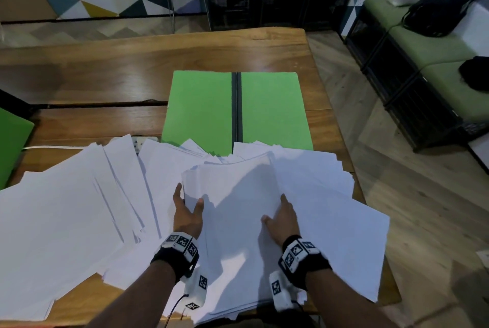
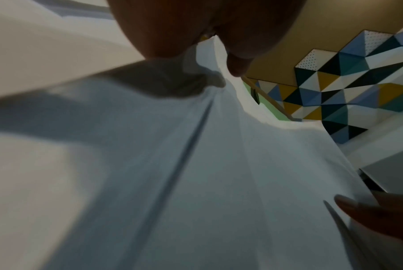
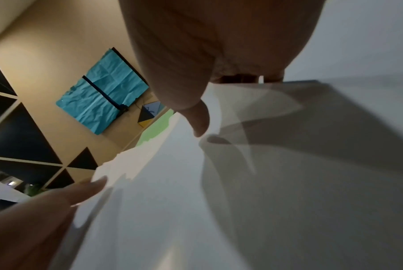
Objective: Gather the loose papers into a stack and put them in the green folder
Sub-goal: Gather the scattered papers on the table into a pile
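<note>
Head view alone shows green folder (image 1: 272, 108) open, left hand (image 1: 186, 215), right hand (image 1: 281, 222) gripping paper stack (image 1: 232, 195) edges

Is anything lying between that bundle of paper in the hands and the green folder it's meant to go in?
Nothing solid. The stack of papers gripped by the left hand and right hand faces the open green folder across only loose sheets, whose far corners overlap the folder's near edge.

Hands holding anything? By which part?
Both hands hold the paper stack: left hand grips its left edge, right hand its right edge.
</note>
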### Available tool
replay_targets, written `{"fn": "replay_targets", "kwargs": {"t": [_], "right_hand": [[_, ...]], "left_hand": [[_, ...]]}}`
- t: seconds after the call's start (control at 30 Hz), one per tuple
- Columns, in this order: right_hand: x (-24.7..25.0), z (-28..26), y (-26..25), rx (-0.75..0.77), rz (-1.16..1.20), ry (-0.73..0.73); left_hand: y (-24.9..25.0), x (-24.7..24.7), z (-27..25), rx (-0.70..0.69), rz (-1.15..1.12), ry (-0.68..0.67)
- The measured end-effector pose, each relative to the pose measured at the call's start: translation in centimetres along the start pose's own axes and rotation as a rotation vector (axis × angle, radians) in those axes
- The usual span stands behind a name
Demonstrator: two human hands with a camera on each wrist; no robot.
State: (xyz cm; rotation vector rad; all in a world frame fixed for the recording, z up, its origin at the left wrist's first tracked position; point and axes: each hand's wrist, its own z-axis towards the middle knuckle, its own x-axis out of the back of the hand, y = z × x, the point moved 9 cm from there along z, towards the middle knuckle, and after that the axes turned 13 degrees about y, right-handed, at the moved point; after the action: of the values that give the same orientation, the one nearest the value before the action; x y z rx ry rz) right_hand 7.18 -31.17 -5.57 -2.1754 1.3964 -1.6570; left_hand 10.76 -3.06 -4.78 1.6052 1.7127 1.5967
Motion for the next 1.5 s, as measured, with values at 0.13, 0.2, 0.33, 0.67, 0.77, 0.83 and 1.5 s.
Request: {"fn": "replay_targets", "kwargs": {"t": [0.13,0.2,0.33,0.67,0.77,0.83,1.5], "right_hand": [[-1.4,-0.9,-1.5,0.076,-0.271,-0.028],[-1.9,-1.0,-1.9,0.093,-0.338,-0.056],[-1.8,-0.4,-2.4,0.120,-0.473,-0.100],[0.1,7.7,-10.5,0.237,-0.448,-0.132],[-1.4,7.5,-12.3,0.344,-0.522,-0.130],[-2.1,7.5,-12.5,0.377,-0.567,-0.137],[10.8,11.6,3.4,0.173,-0.575,0.069]], "left_hand": [[-0.1,-0.5,0.2,-0.073,-0.009,0.007],[-0.2,-0.7,0.2,-0.084,0.004,0.010],[-0.8,-0.9,0.9,-0.046,0.010,-0.009],[3.5,-1.8,8.0,-0.115,0.157,-0.077],[3.5,-2.0,8.5,-0.092,0.211,-0.040],[3.6,-1.8,8.4,-0.112,0.206,0.001],[-0.2,0.0,6.3,0.094,0.026,-0.029]]}}
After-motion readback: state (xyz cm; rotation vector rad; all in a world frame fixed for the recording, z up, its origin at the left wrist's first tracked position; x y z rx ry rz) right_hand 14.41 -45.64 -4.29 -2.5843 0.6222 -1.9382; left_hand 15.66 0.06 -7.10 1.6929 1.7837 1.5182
